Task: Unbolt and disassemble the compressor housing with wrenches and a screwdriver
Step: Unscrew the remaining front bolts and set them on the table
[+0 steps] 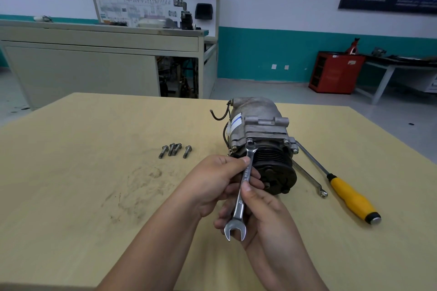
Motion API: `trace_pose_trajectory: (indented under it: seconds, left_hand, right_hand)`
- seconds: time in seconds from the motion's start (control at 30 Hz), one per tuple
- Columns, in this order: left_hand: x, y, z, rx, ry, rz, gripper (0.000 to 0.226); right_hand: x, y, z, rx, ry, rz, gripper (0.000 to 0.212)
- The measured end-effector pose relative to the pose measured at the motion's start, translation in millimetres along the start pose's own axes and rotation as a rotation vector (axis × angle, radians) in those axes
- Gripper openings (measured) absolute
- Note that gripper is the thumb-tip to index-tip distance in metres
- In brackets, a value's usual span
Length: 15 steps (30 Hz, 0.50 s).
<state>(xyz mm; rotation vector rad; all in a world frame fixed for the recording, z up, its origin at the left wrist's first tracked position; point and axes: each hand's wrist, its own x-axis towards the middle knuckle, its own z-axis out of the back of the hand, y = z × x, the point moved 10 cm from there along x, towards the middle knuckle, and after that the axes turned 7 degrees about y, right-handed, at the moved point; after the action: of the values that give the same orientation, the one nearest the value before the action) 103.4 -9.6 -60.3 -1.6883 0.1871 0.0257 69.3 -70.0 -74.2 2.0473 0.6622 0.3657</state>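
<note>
**Wrench seated on a flange bolt of the compressor**

The compressor [257, 134] is laid on its side on the wooden table [71, 172], with its black grooved pulley [276, 172] turned toward the camera. A combination wrench [243, 186] is fitted by its ring end over a bolt head [250, 142] on the upper left of the compressor's flange. Its shank slopes down and toward the camera, and its open end hangs free in front of the compressor. The upper shank is pinched by the left hand [212, 179], whose thumb is pressed on the shank just below the ring end while the fingers are curled behind it. Lower down, the shank is gripped by the right hand [262, 210], with the thumb laid across the front and the fingers wrapped behind.

Three more bolt heads are seen on the flange, one at its left edge [234, 148] and two at its right [286, 142].

Four loose bolts [175, 150] are grouped on the table to the left of the compressor. A second wrench [307, 177] is lying just right of the compressor, partly hidden behind the pulley. A screwdriver [352, 196] with a yellow handle is placed beside it, farther right. Behind the compressor, beyond the table, a grey workbench [94, 66] and a red cabinet [335, 72] are visible.
</note>
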Motion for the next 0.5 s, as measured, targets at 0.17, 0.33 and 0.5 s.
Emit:
trace_pose_trajectory:
  seconds: [0.17, 0.33, 0.5]
  left_hand:
    - [-0.1, 1.0, 2.1, 0.02, 0.016, 0.005, 0.038]
    - [-4.3, -0.2, 0.0, 0.006, 0.052, 0.025, 0.036]
    - [-7.5, -4.0, -3.0, 0.008, 0.076, 0.023, 0.036]
  right_hand:
    - [2.1, -2.5, -4.6, -0.005, 0.016, 0.001, 0.032]
    - [3.7, -4.8, -5.5, -0.004, 0.018, -0.001, 0.032]
    - [5.0, -7.5, -4.3, -0.015, 0.011, -0.004, 0.031]
